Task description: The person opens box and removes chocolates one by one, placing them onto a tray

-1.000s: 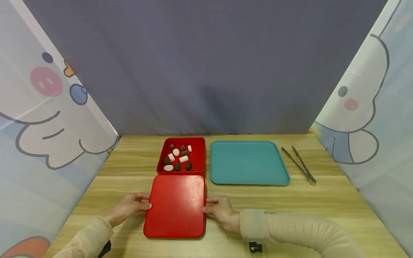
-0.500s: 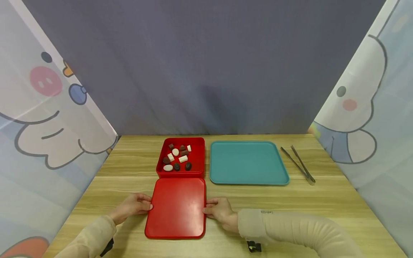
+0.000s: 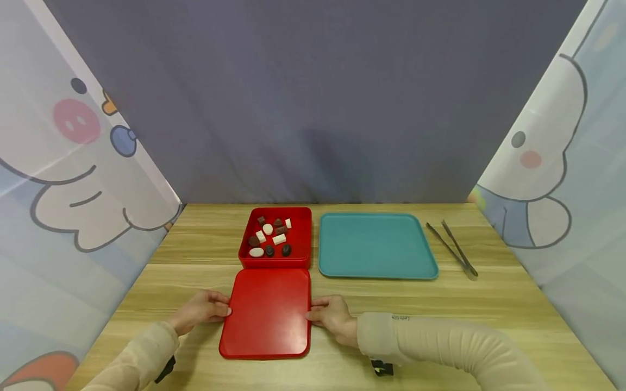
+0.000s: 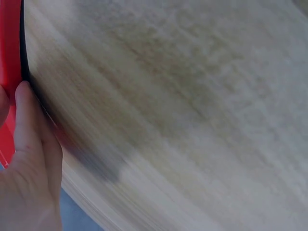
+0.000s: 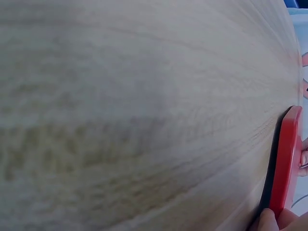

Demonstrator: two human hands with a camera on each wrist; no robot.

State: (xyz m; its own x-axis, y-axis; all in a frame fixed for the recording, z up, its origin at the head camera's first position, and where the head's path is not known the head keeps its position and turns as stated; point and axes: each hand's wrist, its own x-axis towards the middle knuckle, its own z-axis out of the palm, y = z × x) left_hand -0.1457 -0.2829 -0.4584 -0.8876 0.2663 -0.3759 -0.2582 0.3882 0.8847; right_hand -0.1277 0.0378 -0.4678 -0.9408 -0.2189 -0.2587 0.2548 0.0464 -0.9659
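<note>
A flat red lid [image 3: 266, 315] lies in front of the person, at the near side of an open red box [image 3: 300, 239]. My left hand [image 3: 200, 310] pinches the lid's left edge, thumb on top. On the opposite edge, my right hand [image 3: 335, 316] pinches it the same way. Several dark and white chocolates [image 3: 267, 229] sit inside the box, mostly toward its left. In the left wrist view, the fingers [image 4: 31, 130] meet the lid's rim [image 4: 8, 48]. The right wrist view catches the lid's side [image 5: 286, 159] with a dark shadow beneath it; only fingertips show there.
Right of the box is a teal tray [image 3: 374, 247]. Metal tongs [image 3: 455, 252] with spread arms lie beyond it on the wooden table [image 3: 415, 304]. A grey curtain [image 3: 313, 108] hangs behind, and printed cloth panels [image 3: 543, 163] stand at both sides.
The lid has come slightly toward the person with both hands on it, so more of the box's front wall shows. The box, tray and tongs have stayed in place.
</note>
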